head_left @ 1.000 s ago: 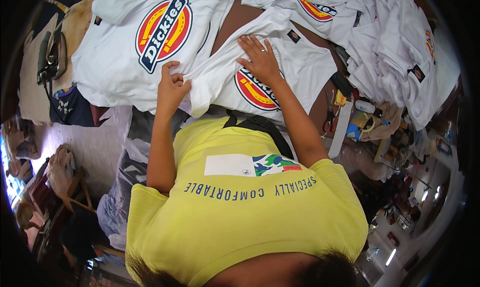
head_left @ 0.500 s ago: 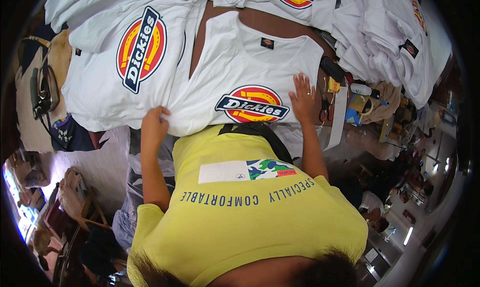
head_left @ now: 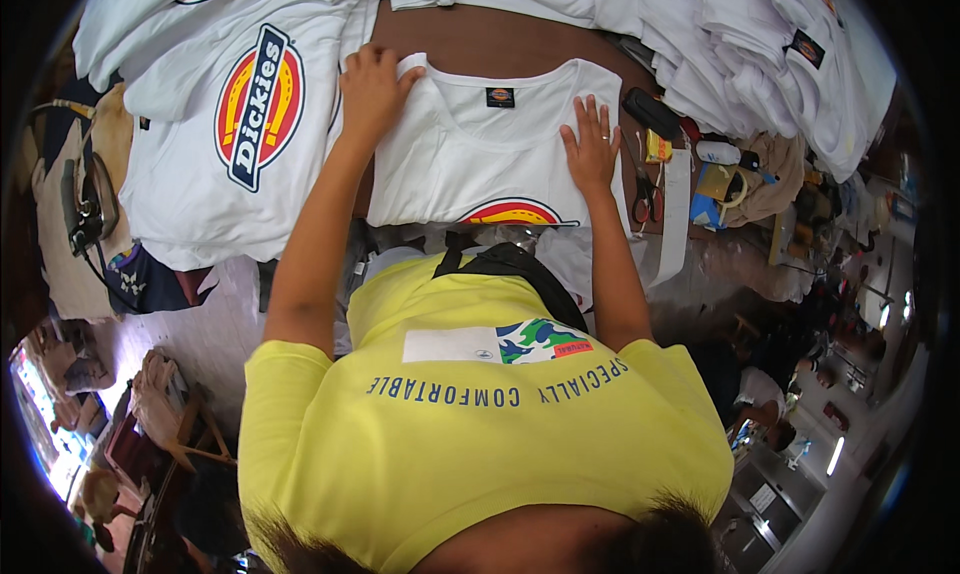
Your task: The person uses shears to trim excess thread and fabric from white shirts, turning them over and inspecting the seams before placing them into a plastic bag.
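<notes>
A white sleeveless top [head_left: 490, 154] lies before me on the brown table, its neckline away from me and a small black label inside it. The red and yellow round print is partly visible at its near edge. My left hand [head_left: 376, 94] is at the top's left shoulder, fingers bent but apart and the thumb by the shoulder edge. No cloth shows gripped in it. My right hand [head_left: 594, 152] lies flat on the top's right side near the armhole, fingers spread, with a ring on one finger.
Another white printed top [head_left: 180, 184] lies at left, beside an iron [head_left: 92, 199]. White garments [head_left: 740, 54] are piled at the far right. Near my right hand are a black case [head_left: 650, 112], scissors [head_left: 648, 202], a white strip [head_left: 675, 224] and tape rolls [head_left: 735, 189].
My left hand has moved from the near edge up to the left shoulder. The top is now narrower, its left part turned in or under. My right hand has shifted slightly up and left, still flat.
</notes>
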Demonstrator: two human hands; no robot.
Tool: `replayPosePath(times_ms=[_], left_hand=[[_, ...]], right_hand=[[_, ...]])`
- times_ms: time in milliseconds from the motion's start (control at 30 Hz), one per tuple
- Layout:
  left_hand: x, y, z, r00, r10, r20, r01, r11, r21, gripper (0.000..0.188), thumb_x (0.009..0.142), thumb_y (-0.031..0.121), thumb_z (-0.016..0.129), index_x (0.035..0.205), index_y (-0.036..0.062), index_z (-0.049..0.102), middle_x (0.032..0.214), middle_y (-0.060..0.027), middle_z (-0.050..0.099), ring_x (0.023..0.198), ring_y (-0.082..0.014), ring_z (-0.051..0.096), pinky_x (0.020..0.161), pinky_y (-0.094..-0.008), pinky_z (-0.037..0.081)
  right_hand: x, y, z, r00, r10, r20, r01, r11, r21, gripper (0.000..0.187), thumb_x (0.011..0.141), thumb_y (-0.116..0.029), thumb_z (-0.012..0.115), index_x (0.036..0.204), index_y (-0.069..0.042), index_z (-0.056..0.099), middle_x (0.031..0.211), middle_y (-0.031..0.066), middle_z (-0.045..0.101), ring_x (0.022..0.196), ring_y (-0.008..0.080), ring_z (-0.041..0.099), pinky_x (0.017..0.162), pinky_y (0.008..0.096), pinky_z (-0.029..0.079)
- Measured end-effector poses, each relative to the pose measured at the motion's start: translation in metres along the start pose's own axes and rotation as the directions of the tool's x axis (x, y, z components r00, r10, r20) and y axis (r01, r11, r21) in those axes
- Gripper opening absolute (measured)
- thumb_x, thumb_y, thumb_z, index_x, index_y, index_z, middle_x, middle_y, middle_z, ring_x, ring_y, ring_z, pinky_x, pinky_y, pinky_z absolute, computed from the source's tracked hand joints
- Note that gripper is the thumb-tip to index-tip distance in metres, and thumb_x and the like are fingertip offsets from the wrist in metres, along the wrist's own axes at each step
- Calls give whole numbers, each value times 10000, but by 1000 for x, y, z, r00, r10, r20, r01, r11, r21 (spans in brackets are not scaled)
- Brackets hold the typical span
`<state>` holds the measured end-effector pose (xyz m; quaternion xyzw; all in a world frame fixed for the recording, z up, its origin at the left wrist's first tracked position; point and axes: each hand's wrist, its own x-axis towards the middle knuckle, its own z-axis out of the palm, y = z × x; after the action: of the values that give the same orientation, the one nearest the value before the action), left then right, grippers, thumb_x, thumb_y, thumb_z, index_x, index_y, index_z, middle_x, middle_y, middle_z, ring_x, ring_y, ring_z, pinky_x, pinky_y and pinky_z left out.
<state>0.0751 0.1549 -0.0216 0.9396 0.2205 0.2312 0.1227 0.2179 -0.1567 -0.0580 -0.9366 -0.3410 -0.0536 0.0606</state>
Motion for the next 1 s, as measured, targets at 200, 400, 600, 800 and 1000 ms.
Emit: replayPosePath(times_ms=[200, 400, 600, 800, 1000], left_hand=[[31, -40, 25, 977, 154, 147, -147, 988, -53, 226, 908, 336, 439, 960, 118, 467, 801, -121, 634, 609, -311, 608, 472, -422, 437], [51, -48, 32, 945, 248, 213, -274, 956, 107, 350, 868, 455, 467, 933, 112, 503, 752, -99, 629, 574, -316, 599, 478, -406, 453], [56, -56, 33, 952, 246, 180, -228, 967, -113, 328, 853, 427, 513, 964, 119, 510, 735, -112, 638, 596, -335, 598, 526, -425, 452], [71, -43, 38, 986, 16, 166, 6, 991, -133, 302, 854, 394, 538, 953, 111, 507, 709, -121, 635, 640, -352, 601, 563, -442, 442], [81, -56, 37, 939, 75, 335, 104, 868, -485, 445, 813, 476, 583, 899, 40, 568, 667, -124, 594, 596, -260, 561, 600, -348, 441]], right_hand=[[-4, 1, 1, 999, -2, -45, 3, 1000, 17, 537, 896, -470, 414, 1365, -219, 343, 1441, 20, 289, 1337, 255, 232, 1049, 519, 157], [11, 7, -7, 997, 39, -61, -33, 993, 110, 447, 866, -389, 509, 1275, -216, 457, 1328, 36, 422, 1235, 280, 356, 991, 485, 246], [89, 28, -17, 946, -71, -315, 116, 985, 126, 335, 778, -312, 631, 1086, -195, 570, 1137, 24, 524, 1077, 279, 457, 874, 484, 334], [138, 44, -17, 992, -107, 72, 80, 951, 299, 276, 746, -313, 666, 927, -114, 602, 920, 58, 624, 936, 268, 563, 803, 382, 420], [150, 63, -10, 978, -145, 152, 39, 837, 546, 286, 757, -286, 657, 942, -81, 581, 881, 91, 636, 836, 275, 599, 727, 332, 453]])
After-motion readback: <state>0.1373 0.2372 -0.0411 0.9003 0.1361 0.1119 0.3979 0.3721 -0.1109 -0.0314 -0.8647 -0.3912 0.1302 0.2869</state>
